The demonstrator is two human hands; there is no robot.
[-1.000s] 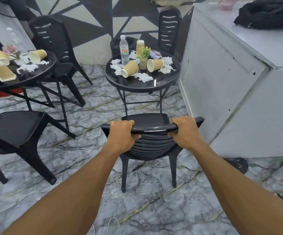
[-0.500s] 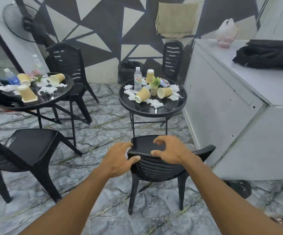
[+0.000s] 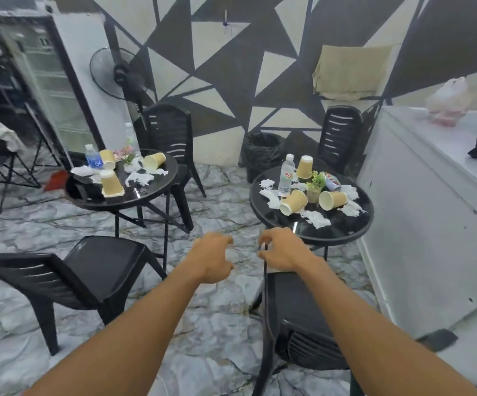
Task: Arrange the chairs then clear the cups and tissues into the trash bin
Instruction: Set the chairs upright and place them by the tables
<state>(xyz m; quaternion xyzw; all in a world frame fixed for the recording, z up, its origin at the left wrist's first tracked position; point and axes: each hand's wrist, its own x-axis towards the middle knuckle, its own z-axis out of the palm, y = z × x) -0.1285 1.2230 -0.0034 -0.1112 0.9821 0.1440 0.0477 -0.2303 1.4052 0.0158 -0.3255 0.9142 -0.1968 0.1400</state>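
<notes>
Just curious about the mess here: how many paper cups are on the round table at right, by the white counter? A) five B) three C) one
B: the right table bears one upside-down cup, a left tipped cup and a right tipped cup.

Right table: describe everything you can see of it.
The table is round, with a glossy black top on thin dark legs, standing upright on the marble floor close beside the white counter. It carries two paper cups lying on their sides, one inverted cup, an upright bottle, a small plant and crumpled tissues.
</notes>
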